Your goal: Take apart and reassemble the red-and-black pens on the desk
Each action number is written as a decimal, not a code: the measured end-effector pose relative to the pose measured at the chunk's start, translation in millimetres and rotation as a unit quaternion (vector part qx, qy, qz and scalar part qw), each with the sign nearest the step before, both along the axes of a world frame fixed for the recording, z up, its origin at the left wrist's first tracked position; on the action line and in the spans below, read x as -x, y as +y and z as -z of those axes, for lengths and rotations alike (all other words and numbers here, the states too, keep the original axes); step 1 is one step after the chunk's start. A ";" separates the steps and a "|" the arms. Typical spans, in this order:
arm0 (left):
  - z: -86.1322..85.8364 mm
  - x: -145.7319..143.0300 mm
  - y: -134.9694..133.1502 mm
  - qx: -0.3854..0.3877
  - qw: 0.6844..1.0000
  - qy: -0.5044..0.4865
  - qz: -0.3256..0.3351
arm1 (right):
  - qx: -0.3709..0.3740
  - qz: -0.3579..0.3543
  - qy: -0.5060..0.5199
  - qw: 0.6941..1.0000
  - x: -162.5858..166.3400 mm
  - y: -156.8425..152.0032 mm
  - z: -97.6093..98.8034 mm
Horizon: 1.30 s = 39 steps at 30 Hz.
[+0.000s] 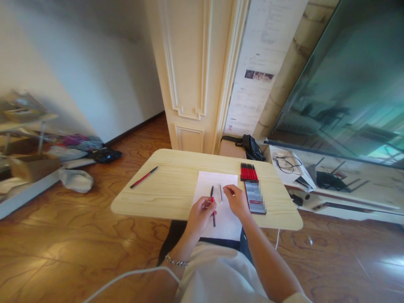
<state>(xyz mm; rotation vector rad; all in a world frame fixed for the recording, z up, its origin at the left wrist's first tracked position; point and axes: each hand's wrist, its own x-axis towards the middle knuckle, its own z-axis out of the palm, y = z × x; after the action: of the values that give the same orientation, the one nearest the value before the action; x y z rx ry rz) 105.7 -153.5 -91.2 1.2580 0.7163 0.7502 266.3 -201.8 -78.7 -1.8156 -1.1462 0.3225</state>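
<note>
My left hand (201,214) is closed around the red middle of a red and black pen (213,221). Black parts of the pen show above and below my fingers, over a white sheet of paper (225,225). A thin dark stick, like a pen refill (221,192), lies on the paper between my hands. Just right of it is my right hand (236,202), with thumb and fingertips pinched together. Whatever may be between those fingertips is too small to make out.
Several red and black pens (249,171) lie in a row at the table's back right, above a phone (255,197). Another red and black pen (143,177) lies on the left of the pale wooden table (170,189). Behind stands a low cabinet with a router (330,181).
</note>
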 end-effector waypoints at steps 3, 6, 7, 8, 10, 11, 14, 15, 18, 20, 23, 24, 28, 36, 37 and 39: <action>-0.3 -3.2 2.8 -0.022 0.999 0.006 -0.034 | 0.001 -0.067 0.075 0.995 20.4 -20.5 -2.7; 1.0 -5.9 2.1 -0.039 0.998 0.008 -0.040 | 0.019 -0.107 0.132 0.985 35.0 -34.6 -0.7; 1.4 -6.6 1.1 -0.043 0.998 0.005 -0.035 | 0.022 -0.110 0.143 0.983 37.6 -37.3 0.0; 1.6 -7.1 0.1 -0.045 0.999 0.001 -0.029 | 0.024 -0.108 0.152 0.982 39.2 -39.1 0.5; 1.2 -8.1 -1.8 -0.036 0.999 -0.005 -0.013 | 0.023 -0.104 0.164 0.981 39.3 -40.8 0.4; 0.6 -8.5 -2.5 -0.027 1.000 -0.009 -0.006 | 0.023 -0.106 0.168 0.980 38.0 -41.0 0.0; -1.4 -9.1 -3.3 0.008 1.000 -0.021 0.003 | 0.016 -0.107 0.159 0.981 27.6 -39.2 -1.0; -1.6 -8.9 -3.2 0.018 1.000 -0.022 0.000 | 0.016 -0.098 0.150 0.984 21.6 -37.5 -0.8; 0.0 -6.7 -2.4 0.029 1.000 -0.006 -0.011 | 0.031 -0.038 0.102 0.994 -1.6 -29.0 0.8; 2.6 -4.4 -1.6 0.024 1.000 0.011 -0.011 | 0.064 0.013 0.041 0.997 -16.9 -20.8 2.1; 7.0 -1.3 -0.5 0.014 1.000 0.026 -0.004 | 0.136 0.062 -0.054 0.987 -30.2 -7.3 4.5; 8.5 -0.5 -0.1 0.009 1.000 0.027 -0.001 | 0.159 0.068 -0.081 0.982 -31.5 -3.1 5.8; 14.5 2.6 1.8 -0.013 1.000 0.017 0.004 | 0.218 0.072 -0.167 0.959 -27.0 9.0 14.8; 22.6 10.1 8.5 -0.066 0.996 0.057 -0.004 | 0.236 0.070 -0.189 0.951 -24.3 10.6 22.0; 22.1 11.2 9.1 -0.076 0.995 0.063 -0.008 | 0.225 0.072 -0.184 0.954 -24.3 8.9 20.4; 19.1 14.0 9.8 -0.095 0.993 0.074 -0.018 | 0.187 0.078 -0.178 0.963 -22.4 3.0 17.2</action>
<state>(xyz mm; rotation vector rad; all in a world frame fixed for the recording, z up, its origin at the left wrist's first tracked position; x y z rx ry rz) 91.7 -143.7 -110.4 1.4892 0.8042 0.7730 288.6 -198.8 -95.9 -2.3549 -1.2350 0.1264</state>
